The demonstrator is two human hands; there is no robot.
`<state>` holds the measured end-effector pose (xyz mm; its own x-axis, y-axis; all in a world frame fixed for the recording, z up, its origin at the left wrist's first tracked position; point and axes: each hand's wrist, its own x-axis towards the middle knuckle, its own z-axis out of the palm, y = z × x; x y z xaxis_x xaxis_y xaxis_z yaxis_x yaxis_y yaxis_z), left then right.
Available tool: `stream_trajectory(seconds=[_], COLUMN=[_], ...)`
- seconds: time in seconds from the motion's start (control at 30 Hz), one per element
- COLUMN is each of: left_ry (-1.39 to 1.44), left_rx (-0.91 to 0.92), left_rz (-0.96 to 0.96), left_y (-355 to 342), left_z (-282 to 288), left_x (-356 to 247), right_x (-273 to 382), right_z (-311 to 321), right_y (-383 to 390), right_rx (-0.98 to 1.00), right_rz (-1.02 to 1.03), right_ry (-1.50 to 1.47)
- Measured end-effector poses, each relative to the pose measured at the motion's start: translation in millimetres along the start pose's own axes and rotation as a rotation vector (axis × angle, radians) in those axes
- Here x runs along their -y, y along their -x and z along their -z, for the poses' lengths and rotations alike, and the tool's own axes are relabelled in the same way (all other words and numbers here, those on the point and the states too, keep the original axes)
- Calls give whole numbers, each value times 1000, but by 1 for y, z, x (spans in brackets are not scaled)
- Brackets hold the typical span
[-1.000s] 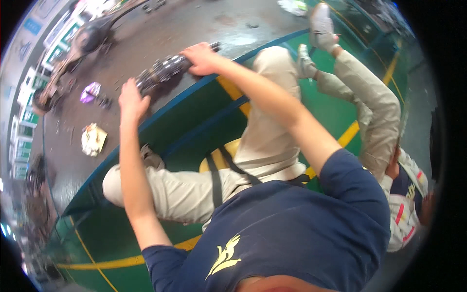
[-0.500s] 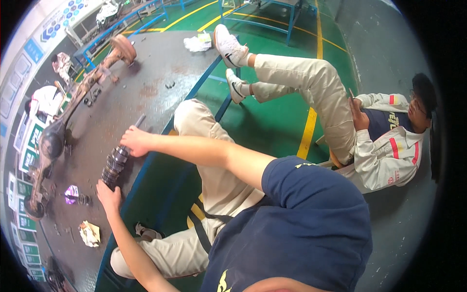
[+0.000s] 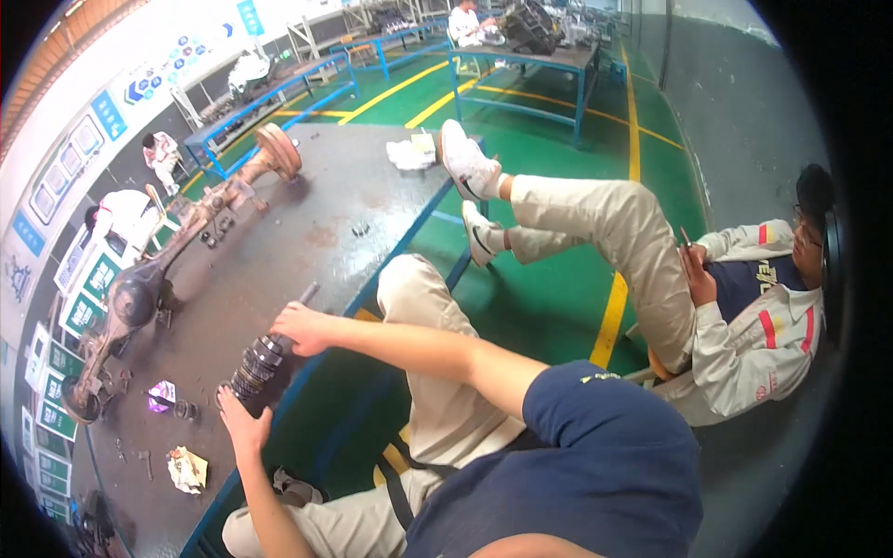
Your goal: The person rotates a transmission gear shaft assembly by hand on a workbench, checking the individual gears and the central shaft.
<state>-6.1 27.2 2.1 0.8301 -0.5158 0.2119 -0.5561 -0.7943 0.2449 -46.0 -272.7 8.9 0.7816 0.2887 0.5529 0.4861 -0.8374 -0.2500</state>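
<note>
A transmission gear shaft, with a stack of dark ringed gears and a thin bare rod at its far end, lies slantwise along the near edge of the metal-topped workbench. My right hand is closed over it where the gears meet the rod. At the nearer end, my left hand straddles the last dark gear, fingers on one side and thumb on the other. Its contact with the gear is partly hidden. Beside that hand are a small ringed metal part and a purple-and-white packet.
A rusty axle housing runs along the bench's far side. Crumpled paper lies near my left forearm, white tissue at the far corner. To my right a seated person holds a phone, feet by the bench corner.
The whole view has swung, so the bench and everything on it sit lower and further right. Both my hands stay at the gear shaft; my left thumb stands further out from the fingers.
</note>
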Motion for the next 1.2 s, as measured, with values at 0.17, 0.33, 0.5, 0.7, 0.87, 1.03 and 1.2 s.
stream_trajectory(seconds=[0.17,0.33,0.5,0.7,0.87,1.03,1.2], left_ry=[-2,138,128,242,387,288,216], left_rx=[25,-2,-181,-177,-212,-297,-148], left_rz=[49,109,113,156,156,40,18], left_y=[-12,-28,-33,-31,-9,5,3], left_z=[-6,4,-1,11,13,16,22], left_x=[6,-4,2,-16,18,3,-20], right_x=[-5,-15,5,-21,-9,-13,-27], right_z=[-14,-31,-11,-13,-19,-6,-2], right_y=[0,-13,-36,-4,-8,2,18], right_rx=[50,-24,179,-25,-20,111,131], right_rz=[-87,-117,-295,-192,-6,-114,-134], right_ry=[-24,9,182,28,10,-99,34])
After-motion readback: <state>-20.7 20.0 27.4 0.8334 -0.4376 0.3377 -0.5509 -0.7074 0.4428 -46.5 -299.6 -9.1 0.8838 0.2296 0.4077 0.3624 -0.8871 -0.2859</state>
